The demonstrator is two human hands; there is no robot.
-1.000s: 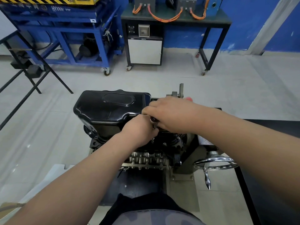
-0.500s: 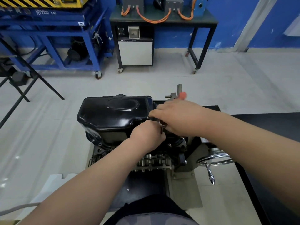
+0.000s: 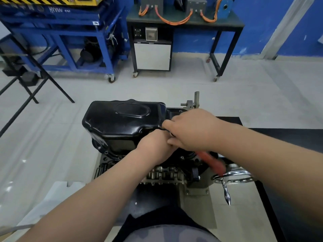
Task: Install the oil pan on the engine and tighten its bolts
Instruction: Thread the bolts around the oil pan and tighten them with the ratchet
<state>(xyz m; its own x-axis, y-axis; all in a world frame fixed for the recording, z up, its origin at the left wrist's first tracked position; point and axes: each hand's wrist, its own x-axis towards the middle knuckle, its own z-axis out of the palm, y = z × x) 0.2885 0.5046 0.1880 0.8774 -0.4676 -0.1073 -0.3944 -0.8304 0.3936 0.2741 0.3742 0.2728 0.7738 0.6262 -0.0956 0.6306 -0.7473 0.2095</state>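
The right hand (image 3: 190, 131) is closed around the head end of a tool with a red handle (image 3: 210, 161), at the near right edge of the oil pan (image 3: 122, 122). The tool head itself is hidden under the fingers. The left hand (image 3: 154, 145) is clenched just beside and below the right hand, touching it; what the left hand holds cannot be told, as the fingers cover it.

The red handle now projects from under the right hand toward the lower right, blurred, and ends near the chrome handwheel (image 3: 233, 176). Half a second earlier only a red tip showed above the right hand, next to the metal bracket (image 3: 193, 102). The handle has therefore swung from the far side to the near side of the hand. Both hands remain at the same spot on the pan edge.

The oil pan is black and glossy. It sits on top of the engine (image 3: 157, 170), which is mounted with its cylinder head side facing down toward the camera. Bolt holes show on the flange at the lower left of the pan. The pan position on the engine is unchanged from the earlier frames.

The engine rests on a stand base plate (image 3: 197, 212). Beyond it are a blue frame cart (image 3: 73, 41) and a dark bench (image 3: 185, 23) with orange cables (image 3: 172, 20).
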